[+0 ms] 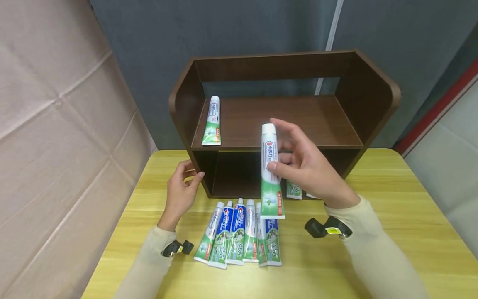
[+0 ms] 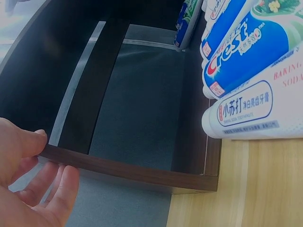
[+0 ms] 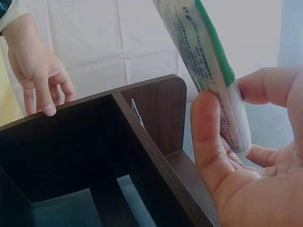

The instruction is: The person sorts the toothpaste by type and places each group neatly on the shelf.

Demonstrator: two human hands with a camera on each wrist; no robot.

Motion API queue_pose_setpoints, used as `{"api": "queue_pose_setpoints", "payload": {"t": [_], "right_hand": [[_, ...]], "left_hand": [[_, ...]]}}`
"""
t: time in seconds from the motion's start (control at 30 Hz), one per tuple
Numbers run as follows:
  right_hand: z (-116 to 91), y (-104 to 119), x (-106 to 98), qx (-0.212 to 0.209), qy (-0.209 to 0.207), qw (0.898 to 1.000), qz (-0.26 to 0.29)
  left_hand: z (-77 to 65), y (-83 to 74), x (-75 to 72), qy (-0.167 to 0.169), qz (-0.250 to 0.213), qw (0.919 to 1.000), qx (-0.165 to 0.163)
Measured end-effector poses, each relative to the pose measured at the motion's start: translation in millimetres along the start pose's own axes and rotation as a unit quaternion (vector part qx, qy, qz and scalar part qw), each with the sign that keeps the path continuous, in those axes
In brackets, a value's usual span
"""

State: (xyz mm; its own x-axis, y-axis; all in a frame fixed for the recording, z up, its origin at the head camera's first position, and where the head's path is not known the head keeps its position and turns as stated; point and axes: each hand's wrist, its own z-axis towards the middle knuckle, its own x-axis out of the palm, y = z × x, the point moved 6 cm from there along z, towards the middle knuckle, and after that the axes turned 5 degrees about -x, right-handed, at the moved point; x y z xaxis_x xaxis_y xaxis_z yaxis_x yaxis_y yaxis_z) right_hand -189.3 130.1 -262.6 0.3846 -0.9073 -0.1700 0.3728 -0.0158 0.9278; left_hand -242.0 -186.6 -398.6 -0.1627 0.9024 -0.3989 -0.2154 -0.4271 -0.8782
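Observation:
My right hand pinches a white and green toothpaste tube between thumb and fingers. The tube is held cap up, in front of a dark brown two-tier shelf. At the shelf's left side panel, my left hand grips the front edge, thumb on one face and fingers on the other, as the left wrist view shows. A similar tube stands leaning at the left end of the upper tier. Partly hidden behind my right hand, a green-ended tube is in the lower compartment.
Several toothpaste tubes, blue Crest tubes and white and green ones, lie in a row on the yellow wood-grain table before the shelf. A pale cloth hangs at the left, a grey curtain behind.

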Motion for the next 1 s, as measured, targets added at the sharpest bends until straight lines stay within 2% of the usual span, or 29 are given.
{"api": "queue_pose_setpoints", "payload": {"t": [0.7,1.0], "right_hand": [[28.2,7.5,-4.0,0.0,-0.007,0.999,-0.038],[42.8,14.0,-3.0,-0.023,-0.006,0.998,-0.054]], "left_hand": [[0.6,-1.3,0.9,0.002,0.002,1.0,0.001],[0.9,-0.7,-0.6,-0.001,-0.002,1.0,0.003]]}}
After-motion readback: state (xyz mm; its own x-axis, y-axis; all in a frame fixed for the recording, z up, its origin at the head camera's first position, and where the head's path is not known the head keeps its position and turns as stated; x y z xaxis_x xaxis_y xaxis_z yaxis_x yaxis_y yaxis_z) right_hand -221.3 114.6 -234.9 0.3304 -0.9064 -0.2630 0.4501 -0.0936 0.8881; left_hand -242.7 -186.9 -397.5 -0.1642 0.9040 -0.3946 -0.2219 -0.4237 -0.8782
